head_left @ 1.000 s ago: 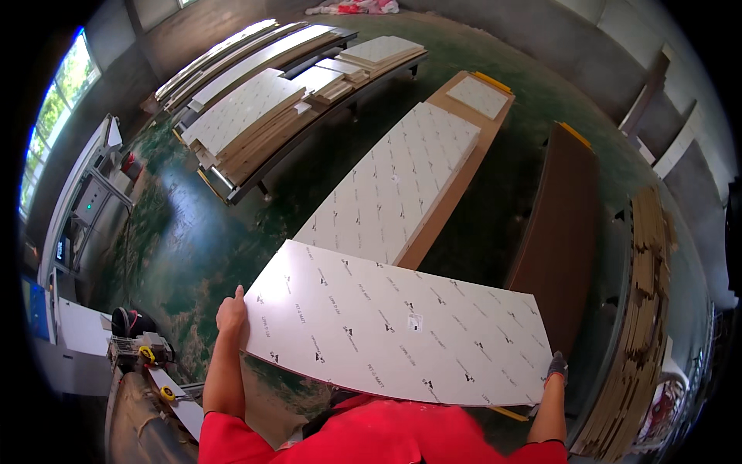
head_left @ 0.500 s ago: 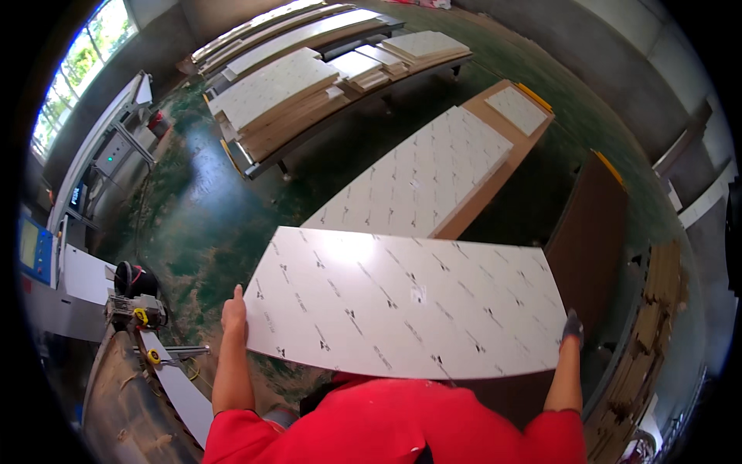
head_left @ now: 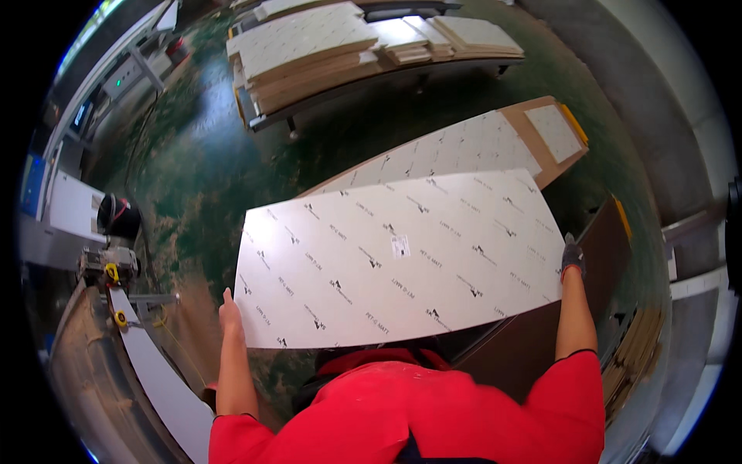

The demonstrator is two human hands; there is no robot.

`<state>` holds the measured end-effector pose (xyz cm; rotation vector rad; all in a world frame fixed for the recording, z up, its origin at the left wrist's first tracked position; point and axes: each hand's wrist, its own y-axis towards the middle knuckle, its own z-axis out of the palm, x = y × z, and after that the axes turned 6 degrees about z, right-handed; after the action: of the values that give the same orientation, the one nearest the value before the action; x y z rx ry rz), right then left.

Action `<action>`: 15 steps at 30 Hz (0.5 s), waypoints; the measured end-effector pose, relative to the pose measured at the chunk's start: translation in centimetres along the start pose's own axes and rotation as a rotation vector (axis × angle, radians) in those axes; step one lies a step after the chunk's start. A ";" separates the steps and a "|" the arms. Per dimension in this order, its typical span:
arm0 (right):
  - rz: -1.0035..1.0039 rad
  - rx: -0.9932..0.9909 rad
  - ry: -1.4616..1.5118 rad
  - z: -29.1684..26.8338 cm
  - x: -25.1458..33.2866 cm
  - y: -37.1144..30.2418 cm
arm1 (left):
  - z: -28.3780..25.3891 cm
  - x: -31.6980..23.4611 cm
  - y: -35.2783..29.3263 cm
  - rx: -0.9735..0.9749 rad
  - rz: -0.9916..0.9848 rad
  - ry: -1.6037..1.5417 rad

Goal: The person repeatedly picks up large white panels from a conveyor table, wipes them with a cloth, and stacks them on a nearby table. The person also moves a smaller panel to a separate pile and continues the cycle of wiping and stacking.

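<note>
A large white panel, covered in printed film with a small label near its middle, spans the space in front of my body. My left hand, bare, grips its left edge with the thumb pointing up; the fingers beneath are hidden. On the right edge my right hand, in a dark glove, is closed round the panel. The panel's right end stands farther from me than its left. Beyond it, partly covered, lies another film-covered white panel on a brown board.
Stacked panels rest on a low rack at the back. A small white panel lies at the brown board's far end. To my left stands a machine with a black bucket-like drum. Brown strips are piled at right.
The panel has tilted, its right end swinging away from me and rising in view. Both hands keep hold of it. My view has turned and lowered.
</note>
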<state>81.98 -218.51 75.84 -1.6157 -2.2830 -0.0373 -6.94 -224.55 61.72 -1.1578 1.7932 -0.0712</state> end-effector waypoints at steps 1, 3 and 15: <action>-0.022 0.003 -0.005 1.9 2.8 2.7 | 1.9 0.0 -0.5 -0.008 -0.012 -0.087; -0.040 0.005 -0.074 5.0 7.4 8.2 | 5.4 0.7 -1.6 0.037 -0.097 -0.265; -0.144 0.033 -0.096 21.2 18.8 16.8 | 12.2 8.1 3.9 -0.108 -0.243 -0.430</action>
<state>86.36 -190.94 58.41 -1.4637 -2.4559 0.0435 -1.23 -223.29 47.74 -1.3485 1.2881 0.1255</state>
